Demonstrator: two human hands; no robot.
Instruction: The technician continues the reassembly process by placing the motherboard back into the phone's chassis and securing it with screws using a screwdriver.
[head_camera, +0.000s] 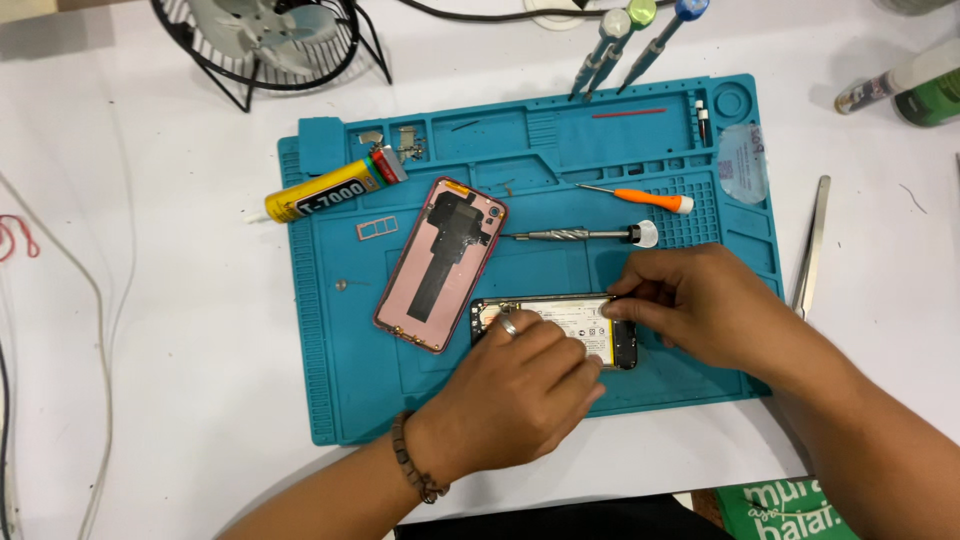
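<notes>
An opened phone body (560, 322) with its white battery showing lies on the teal repair mat (340, 380). My left hand (520, 385), a ring on one finger, presses down on the phone's left and middle. At the phone's right end my right hand (700, 305) pinches the edge with its fingertips. A pink back cover (440, 262), inner side up with a black strip, rests tilted just left of the phone.
On the mat lie a yellow glue tube (320, 193), a metal screwdriver (575, 235), a small orange-handled screwdriver (640, 197) and a SIM tray (377, 228). Tweezers (810, 250) lie right of the mat. A black desk fan (265, 40) and upright screwdrivers (625, 45) stand behind.
</notes>
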